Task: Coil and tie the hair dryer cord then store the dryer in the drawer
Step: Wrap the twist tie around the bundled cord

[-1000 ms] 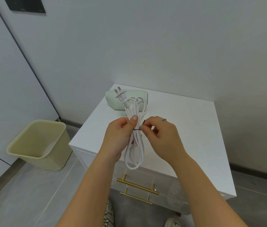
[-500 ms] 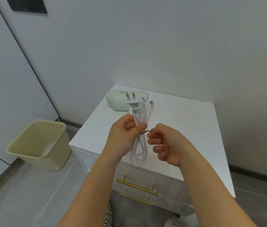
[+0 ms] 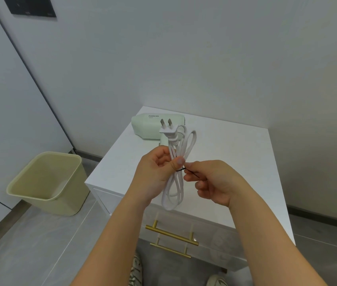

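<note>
Two bare hands are working just apart from each other above the front of the white cabinet's flat worktop (image 3: 235,157). The left hand (image 3: 153,174) is gripping a long white power cord (image 3: 173,150) gathered into a narrow coil, with its thumb pressing across the strands. The right hand (image 3: 213,182) is pinching the loose end of a thin black twist tie (image 3: 181,169) that is circling the coil just under that thumb. The cord's white two-pin plug (image 3: 168,132) is sticking up above the left hand, prongs pointing upward, while the bottom loop is hanging below both hands. A pale green plastic hair dryer (image 3: 153,124) is lying on its side at the worktop's back left, behind the plug. Below the worktop, two drawer fronts with slim brass bar handles (image 3: 171,236) are sitting closed. A pale yellow plastic waste bin (image 3: 48,182) is standing on the grey floor to the left.
</note>
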